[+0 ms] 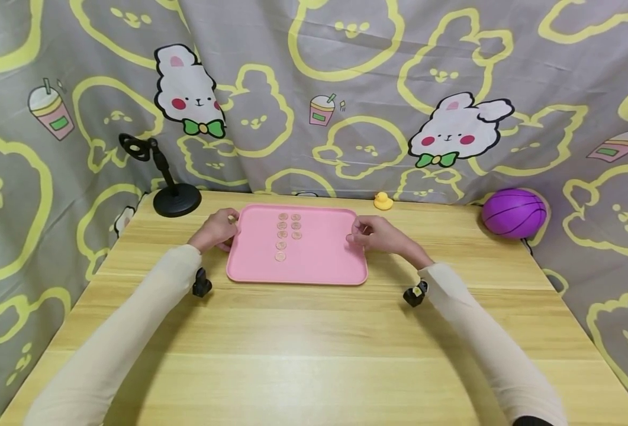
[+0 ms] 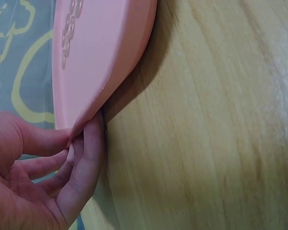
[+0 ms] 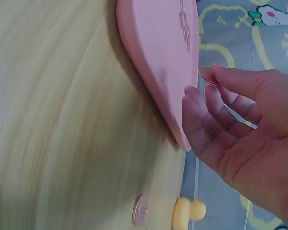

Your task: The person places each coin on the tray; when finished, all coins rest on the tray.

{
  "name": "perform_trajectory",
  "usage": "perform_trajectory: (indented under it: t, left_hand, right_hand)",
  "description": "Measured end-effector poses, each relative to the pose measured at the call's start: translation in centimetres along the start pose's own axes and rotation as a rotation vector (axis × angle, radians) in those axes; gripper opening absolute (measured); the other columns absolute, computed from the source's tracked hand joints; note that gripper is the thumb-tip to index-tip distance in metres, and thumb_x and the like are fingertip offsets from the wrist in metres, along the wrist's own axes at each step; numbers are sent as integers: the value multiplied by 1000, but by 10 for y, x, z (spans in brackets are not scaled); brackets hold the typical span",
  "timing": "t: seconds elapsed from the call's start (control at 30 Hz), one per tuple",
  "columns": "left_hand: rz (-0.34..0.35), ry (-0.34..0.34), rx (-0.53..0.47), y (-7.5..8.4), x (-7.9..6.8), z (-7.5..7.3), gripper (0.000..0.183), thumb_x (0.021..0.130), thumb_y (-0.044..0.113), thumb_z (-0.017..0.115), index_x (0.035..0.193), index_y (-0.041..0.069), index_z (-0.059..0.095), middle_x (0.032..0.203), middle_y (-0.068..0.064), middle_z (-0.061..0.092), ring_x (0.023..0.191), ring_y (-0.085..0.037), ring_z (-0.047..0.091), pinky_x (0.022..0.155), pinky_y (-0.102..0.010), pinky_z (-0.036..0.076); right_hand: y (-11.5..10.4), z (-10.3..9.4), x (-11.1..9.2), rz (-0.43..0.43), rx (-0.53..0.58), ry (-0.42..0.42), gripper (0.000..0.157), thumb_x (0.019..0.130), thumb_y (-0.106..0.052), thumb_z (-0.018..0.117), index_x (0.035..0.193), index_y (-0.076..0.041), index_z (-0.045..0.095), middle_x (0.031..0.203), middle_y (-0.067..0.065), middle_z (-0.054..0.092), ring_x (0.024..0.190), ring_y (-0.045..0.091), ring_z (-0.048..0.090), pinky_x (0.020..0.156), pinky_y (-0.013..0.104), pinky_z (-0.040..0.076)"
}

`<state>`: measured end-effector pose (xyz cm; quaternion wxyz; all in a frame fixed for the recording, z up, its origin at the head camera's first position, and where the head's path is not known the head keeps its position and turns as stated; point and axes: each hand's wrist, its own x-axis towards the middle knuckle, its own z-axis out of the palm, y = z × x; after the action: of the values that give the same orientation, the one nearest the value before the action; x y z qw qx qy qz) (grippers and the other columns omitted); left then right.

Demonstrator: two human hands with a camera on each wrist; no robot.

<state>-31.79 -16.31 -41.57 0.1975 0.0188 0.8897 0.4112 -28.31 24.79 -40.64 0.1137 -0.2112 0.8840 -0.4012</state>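
Observation:
A pink tray [image 1: 321,254] lies on the wooden table, with copper-coloured coins [image 1: 282,225] in two columns on it: several in the left column, three in the right. My left hand [image 1: 219,228] pinches the tray's left rim between thumb and fingers, clearly seen in the left wrist view. Over the tray's right edge, my right hand [image 1: 380,234] holds a coin [image 3: 207,74] between thumb and fingertip. Another coin [image 3: 140,209] rests on the table beside the tray in the right wrist view; in the head view I cannot make it out.
Behind the tray to the right sits a small yellow rubber duck [image 1: 383,201]. A purple ball [image 1: 514,213] stands at the table's right back corner. The black stand [image 1: 177,200] is at the left back. A patterned curtain [image 1: 271,35] hangs along the rear edge.

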Motion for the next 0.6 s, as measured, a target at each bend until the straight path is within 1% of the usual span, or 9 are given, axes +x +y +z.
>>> perform_trajectory:
  t: [0.1,0.2,0.3,0.47,0.6]
  left_hand:
    - [-9,-1,5,1,-1,0,45,101,1,45,145,-5,43,113,-22,55,83,-23,68,65,-35,65]
    - [-11,1,4,1,-2,0,45,101,1,45,145,-4,43,115,-23,53,84,-24,68,65,-35,65]
    - [-9,4,4,0,-2,0,44,101,1,45,144,-4,44,113,-22,53,83,-24,68,64,-34,64]
    - [-1,15,17,-1,-2,0,45,100,2,45,145,-4,44,108,-20,54,81,-23,66,63,-34,64]
    - [9,14,16,0,-2,1,45,100,2,45,145,-5,44,107,-21,55,80,-23,67,63,-34,64]
  right_hand:
    - [-3,7,6,-23,-28,-9,13,99,-6,71,93,-2,61,86,12,63,74,24,61,61,25,53]
    - [-6,15,12,-18,-47,-26,13,98,-7,72,92,-3,61,83,9,63,73,24,63,61,26,54]
    - [-10,22,17,-22,-28,-57,14,98,-6,73,91,-2,61,82,10,65,73,26,66,62,31,59]
    - [-20,35,26,-31,4,-106,15,96,-5,74,89,-1,62,82,14,68,73,25,68,65,33,61]
    - [-31,46,34,-20,-30,-131,15,96,-7,75,88,-4,64,82,13,71,72,22,67,66,29,59]
